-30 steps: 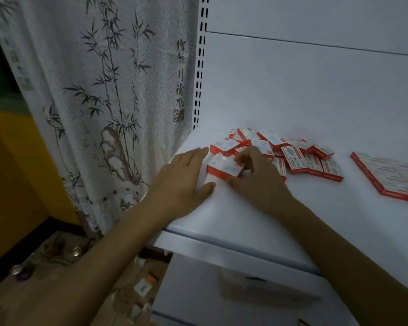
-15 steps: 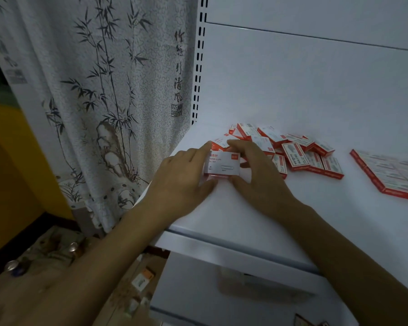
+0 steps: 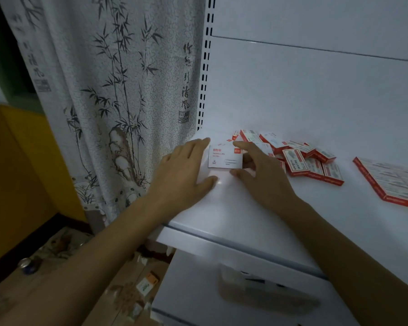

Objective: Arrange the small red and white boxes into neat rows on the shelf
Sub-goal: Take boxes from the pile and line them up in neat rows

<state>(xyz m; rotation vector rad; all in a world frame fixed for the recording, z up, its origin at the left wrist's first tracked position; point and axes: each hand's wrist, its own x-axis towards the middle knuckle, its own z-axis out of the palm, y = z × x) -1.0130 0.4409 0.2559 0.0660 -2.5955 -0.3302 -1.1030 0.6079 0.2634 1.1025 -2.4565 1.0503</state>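
Closest to me, two bare arms reach in over the front of the white shelf (image 3: 245, 220). The left hand (image 3: 184, 170) lies flat with straight fingers at the shelf's left end, just at 9 o'clock from one small red and white box (image 3: 225, 157). The right hand (image 3: 262, 170) pinches that box from 3 o'clock, a finger on top and the thumb below. The box stands on its edge, white face toward us.

I think a new row is starting here. Next the box should go down straight beside the left hand, then be let go.

Farther back, at 2 o'clock, sits the messy pile (image 3: 299, 156). At 3 o'clock lies a tidy block (image 3: 391, 182).

A second ago the box was tipped, red side showing; now it stands up.
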